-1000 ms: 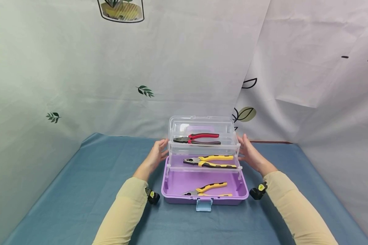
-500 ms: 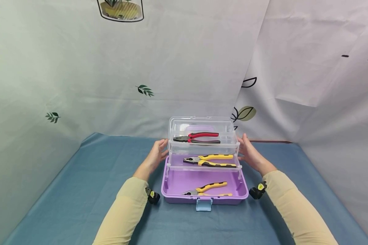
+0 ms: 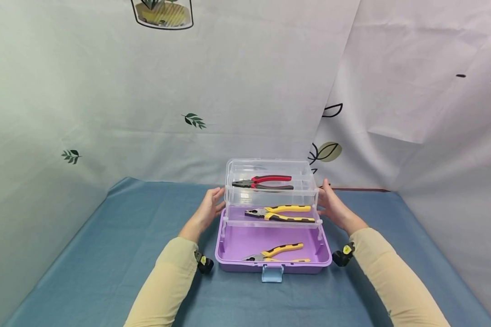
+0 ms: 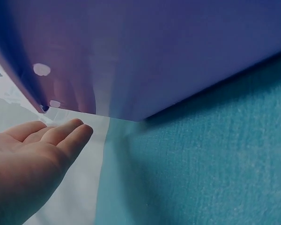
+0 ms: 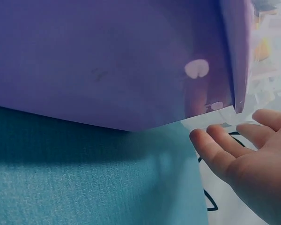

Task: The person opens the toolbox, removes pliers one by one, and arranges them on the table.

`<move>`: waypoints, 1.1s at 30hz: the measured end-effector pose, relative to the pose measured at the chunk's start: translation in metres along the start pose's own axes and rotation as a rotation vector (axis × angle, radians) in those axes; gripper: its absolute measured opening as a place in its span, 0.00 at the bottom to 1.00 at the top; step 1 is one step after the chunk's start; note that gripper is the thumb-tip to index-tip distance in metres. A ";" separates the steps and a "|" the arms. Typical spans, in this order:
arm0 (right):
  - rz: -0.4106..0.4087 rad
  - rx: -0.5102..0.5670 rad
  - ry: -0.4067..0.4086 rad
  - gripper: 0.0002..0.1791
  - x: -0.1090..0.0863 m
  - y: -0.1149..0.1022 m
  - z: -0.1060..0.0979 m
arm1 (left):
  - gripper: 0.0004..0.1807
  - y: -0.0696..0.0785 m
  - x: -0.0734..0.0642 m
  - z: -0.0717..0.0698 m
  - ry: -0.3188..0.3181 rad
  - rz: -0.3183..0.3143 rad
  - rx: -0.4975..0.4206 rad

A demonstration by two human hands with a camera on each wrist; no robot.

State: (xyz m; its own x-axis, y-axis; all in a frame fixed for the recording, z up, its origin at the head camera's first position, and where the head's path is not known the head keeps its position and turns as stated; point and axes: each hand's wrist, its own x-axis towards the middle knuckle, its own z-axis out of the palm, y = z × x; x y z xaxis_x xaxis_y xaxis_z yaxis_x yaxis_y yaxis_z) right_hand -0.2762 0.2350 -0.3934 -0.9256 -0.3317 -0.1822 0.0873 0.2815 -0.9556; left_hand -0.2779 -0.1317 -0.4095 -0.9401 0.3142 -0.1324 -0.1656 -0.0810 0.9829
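A purple toolbox stands with its clear lid raised and its clear trays fanned out. Red-and-black pliers lie in the upper tray, yellow-and-black pliers in the lower tray. Another pair of yellow-handled pliers is on the box floor. My left hand is at the left edge of the lid, fingers extended, palm toward the box. On the opposite side my right hand mirrors it, some fingertips hidden behind the clear plastic. Both wrist views show straight fingers beside the box's back corners.
A light blue latch hangs down at the box's front. Blue cloth covers the table. White printed fabric hangs close behind the box and along both sides.
The lid's top edge has dropped slightly and its tilt has changed. The trays and the upper pliers have shifted a little. Both hands stay at the sides with only slight movement.
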 end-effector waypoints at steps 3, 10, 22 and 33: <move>0.001 0.005 -0.001 0.52 0.000 0.002 0.001 | 0.39 -0.002 0.000 0.000 -0.006 0.000 0.000; 0.004 0.011 -0.004 0.52 0.000 0.002 0.001 | 0.39 -0.002 0.001 0.000 0.001 -0.006 -0.003; 0.017 0.031 -0.016 0.54 0.001 0.003 0.002 | 0.39 -0.005 0.000 -0.001 0.000 -0.013 0.004; 0.046 0.039 -0.033 0.54 0.003 0.008 0.004 | 0.39 -0.010 -0.002 -0.002 -0.022 -0.040 0.016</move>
State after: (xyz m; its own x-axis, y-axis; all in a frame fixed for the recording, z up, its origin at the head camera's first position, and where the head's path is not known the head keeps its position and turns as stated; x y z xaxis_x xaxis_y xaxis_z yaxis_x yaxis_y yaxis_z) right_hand -0.2766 0.2329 -0.4022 -0.9078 -0.3487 -0.2331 0.1444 0.2619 -0.9542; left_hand -0.2747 -0.1337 -0.4193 -0.9260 0.3377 -0.1686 -0.1977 -0.0533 0.9788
